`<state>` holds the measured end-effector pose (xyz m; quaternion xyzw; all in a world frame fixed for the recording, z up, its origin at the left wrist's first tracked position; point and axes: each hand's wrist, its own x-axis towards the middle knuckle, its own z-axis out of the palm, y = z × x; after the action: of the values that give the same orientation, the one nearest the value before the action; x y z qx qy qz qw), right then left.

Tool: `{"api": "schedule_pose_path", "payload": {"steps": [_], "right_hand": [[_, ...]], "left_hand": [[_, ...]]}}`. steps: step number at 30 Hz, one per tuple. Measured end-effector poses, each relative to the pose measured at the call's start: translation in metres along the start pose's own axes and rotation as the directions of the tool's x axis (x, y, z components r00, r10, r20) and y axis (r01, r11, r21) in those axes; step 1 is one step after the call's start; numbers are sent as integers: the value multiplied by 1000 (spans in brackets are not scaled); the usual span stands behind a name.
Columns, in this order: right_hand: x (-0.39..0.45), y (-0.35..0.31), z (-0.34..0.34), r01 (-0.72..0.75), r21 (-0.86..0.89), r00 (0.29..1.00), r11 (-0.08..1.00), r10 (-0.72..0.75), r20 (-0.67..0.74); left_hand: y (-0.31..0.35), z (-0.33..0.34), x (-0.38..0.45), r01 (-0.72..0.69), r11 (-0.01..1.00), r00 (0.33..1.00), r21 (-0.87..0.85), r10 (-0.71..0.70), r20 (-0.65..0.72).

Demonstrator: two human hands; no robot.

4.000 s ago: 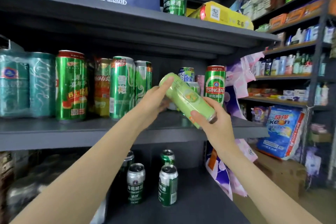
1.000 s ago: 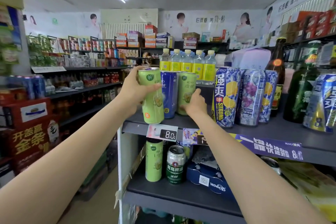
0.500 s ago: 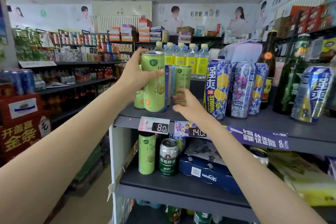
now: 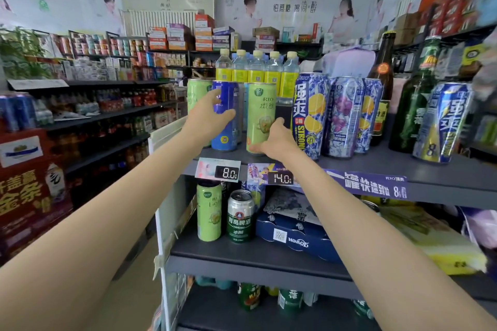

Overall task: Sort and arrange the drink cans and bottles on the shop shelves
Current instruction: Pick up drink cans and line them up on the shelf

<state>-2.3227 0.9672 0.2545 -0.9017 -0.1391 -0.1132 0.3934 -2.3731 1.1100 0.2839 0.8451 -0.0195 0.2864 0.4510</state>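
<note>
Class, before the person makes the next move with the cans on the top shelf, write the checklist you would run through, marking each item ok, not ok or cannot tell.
1. Left hand touching the blue can: ok.
2. Right hand at the base of the green RIO can: ok.
3. Both cans upright on the top shelf: ok.
4. Far-left green can matches the green one beside the right hand: ok.
5. Greens grouped together: not ok, blue stands between.
6. Firm grip: cannot tell.

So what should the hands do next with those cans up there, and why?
Probably the left hand should slide the blue can back, since it stands between two green cans; the right hand steadies one.
</note>
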Motion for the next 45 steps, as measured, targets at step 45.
{"api": "schedule_pose_path", "payload": {"steps": [45], "right_hand": [[-23,11,-2,262,-56,963,964,-264,-48]], "left_hand": [[-21,-77,-103,82,983,934,-164,-18,356]]}}
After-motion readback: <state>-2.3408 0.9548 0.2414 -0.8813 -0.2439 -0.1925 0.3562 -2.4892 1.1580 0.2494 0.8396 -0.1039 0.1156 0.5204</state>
